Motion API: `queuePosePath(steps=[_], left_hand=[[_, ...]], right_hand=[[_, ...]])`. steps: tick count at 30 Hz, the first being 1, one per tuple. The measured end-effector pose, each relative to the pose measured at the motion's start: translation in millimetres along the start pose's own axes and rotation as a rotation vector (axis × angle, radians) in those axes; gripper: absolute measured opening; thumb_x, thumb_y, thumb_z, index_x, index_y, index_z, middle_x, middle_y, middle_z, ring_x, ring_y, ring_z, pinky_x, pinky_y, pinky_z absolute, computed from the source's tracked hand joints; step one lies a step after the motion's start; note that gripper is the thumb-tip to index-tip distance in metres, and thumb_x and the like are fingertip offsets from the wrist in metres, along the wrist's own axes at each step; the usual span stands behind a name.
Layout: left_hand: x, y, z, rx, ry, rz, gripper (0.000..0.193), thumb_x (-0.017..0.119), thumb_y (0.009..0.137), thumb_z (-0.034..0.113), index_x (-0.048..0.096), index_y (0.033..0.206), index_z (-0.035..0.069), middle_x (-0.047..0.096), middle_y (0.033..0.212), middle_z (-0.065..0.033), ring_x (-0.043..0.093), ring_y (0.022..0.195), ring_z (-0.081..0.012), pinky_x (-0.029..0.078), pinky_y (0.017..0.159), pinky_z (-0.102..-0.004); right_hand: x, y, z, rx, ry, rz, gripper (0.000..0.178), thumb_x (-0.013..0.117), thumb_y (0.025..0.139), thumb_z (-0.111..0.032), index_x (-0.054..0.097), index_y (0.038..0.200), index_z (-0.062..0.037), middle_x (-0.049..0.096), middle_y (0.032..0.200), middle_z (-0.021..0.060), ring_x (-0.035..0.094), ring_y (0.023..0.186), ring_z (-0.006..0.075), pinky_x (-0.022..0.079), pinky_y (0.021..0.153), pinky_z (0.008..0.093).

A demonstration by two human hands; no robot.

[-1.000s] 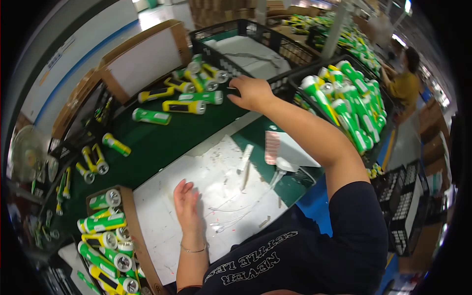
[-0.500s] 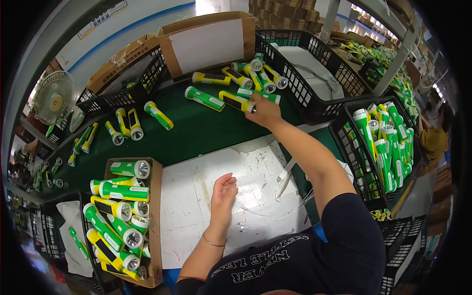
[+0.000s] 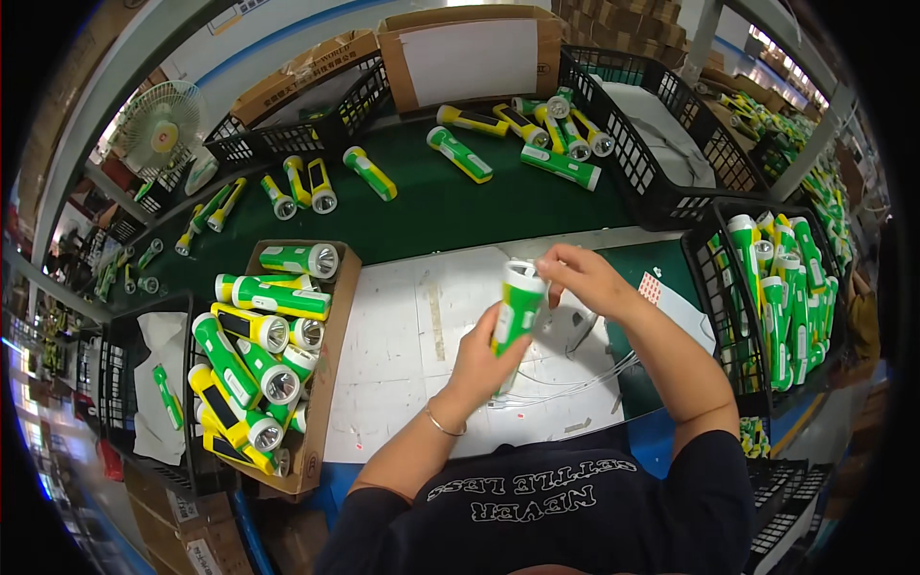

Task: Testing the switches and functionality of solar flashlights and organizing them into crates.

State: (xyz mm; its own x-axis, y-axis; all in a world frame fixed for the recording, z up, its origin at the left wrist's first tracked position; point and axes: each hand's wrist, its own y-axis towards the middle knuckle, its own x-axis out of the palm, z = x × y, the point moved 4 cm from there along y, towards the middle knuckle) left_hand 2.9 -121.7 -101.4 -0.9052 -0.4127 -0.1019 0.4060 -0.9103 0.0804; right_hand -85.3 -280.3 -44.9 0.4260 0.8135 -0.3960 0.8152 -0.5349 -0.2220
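White mat near worktop's front edge: left hand (image 3: 479, 359) clamps flashlight (image 3: 517, 307) upright, right hand (image 3: 580, 278) fingers pinch its top end.

A cardboard box (image 3: 326, 383) at the left of the table (image 3: 498, 206) is filled with green and yellow flashlights (image 3: 251, 379). More flashlights (image 3: 522, 134) lie loose on the green surface. A black crate (image 3: 714, 297) at the right holds green ones upright. A small fan (image 3: 163, 125) stands far left.
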Motion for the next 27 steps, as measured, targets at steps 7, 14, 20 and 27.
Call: queuePosePath(steps=[7, 14, 20, 27], left_hand=[[-1.7, 6.6, -35.0, -0.470, -0.972, 0.026, 0.036, 0.046, 0.092, 0.043, 0.053, 0.104, 0.010, 0.058, 0.084, -0.0086, 0.058, 0.070, -0.0184, 0.051, 0.060, -0.0318], [2.7, 5.5, -47.2, -0.561, -0.979, -0.003, 0.043, 0.049, 0.090, 0.047, 0.048, 0.104, 0.007, 0.057, 0.082, -0.0100, 0.057, 0.067, -0.0184, 0.050, 0.057, -0.0301], [2.3, 7.2, -44.3, -0.572, -1.013, -0.017, 0.039, 0.048, 0.091, 0.044, 0.047, 0.103, 0.007, 0.057, 0.082, -0.0103, 0.057, 0.065, -0.0193, 0.050, 0.054, -0.0314], [0.7, 7.8, -38.0, -0.399, -0.828, 0.078, 0.029, 0.047, 0.094, 0.031, 0.042, 0.111, 0.007, 0.056, 0.088, -0.0120, 0.057, 0.069, -0.0175, 0.051, 0.057, -0.0290]], right_hand=[[19.1, -40.6, 38.2, 0.094, 0.293, -0.037, 0.038, 0.051, 0.089, -0.044, 0.058, 0.092, -0.0070, 0.059, 0.066, 0.0003, 0.040, 0.059, 0.0039, 0.031, 0.056, 0.0196], [47.9, -52.4, 62.2, 0.011, 0.294, -0.044, 0.030, 0.053, 0.090, -0.033, 0.056, 0.090, -0.0032, 0.060, 0.076, 0.0023, 0.053, 0.069, 0.0089, 0.041, 0.065, 0.0245], [54.0, -58.5, 46.7, -0.132, -0.142, 0.079, 0.023, 0.052, 0.089, -0.026, 0.060, 0.087, -0.0048, 0.060, 0.075, 0.0110, 0.059, 0.071, 0.0221, 0.046, 0.065, 0.0313], [70.2, -72.0, 8.8, -0.594, -0.645, 0.338, 0.010, 0.059, 0.081, -0.020, 0.059, 0.077, -0.0105, 0.055, 0.068, 0.0059, 0.058, 0.056, 0.0265, 0.045, 0.047, 0.0368]])
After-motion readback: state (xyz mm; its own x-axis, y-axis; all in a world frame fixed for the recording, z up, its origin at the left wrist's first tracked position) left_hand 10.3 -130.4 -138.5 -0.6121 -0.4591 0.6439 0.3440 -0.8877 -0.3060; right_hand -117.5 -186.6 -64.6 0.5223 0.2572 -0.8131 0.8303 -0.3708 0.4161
